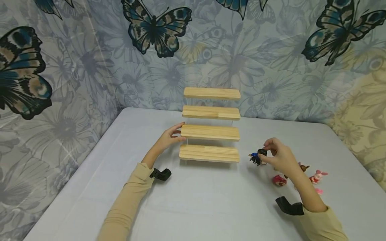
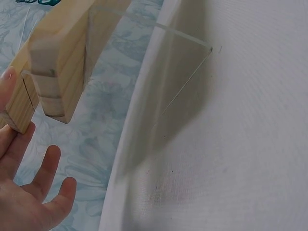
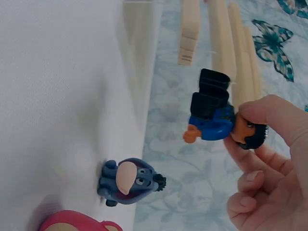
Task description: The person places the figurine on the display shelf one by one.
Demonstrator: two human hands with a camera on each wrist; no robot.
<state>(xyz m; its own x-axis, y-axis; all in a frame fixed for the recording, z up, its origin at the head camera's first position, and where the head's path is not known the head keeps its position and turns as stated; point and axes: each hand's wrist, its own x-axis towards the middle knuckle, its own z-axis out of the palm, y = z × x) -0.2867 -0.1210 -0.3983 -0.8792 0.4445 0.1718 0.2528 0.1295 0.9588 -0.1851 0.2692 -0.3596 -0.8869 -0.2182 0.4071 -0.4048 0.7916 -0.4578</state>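
A four-step wooden display stand (image 1: 211, 132) with clear supports stands at the middle of the table. My left hand (image 1: 169, 138) pinches the left end of its second step from the bottom. In the left wrist view, the thumb and index finger are on that plank (image 2: 21, 108) while the other fingers stick out free. To the right of the stand, my right hand (image 1: 281, 159) holds a small toy figure (image 3: 211, 120) by its head, between thumb and fingers. The figure has black hair, a blue top and black legs, and hangs sideways above the table in the right wrist view.
Several small toys stand below and right of my right hand: a blue donkey figure (image 3: 127, 180), a red bear figure (image 1: 279, 180), a pink piglet figure (image 1: 318, 176) and a brown-eared one (image 1: 304, 167). A butterfly-print cloth (image 1: 235, 63) hangs behind the white table (image 1: 193, 207).
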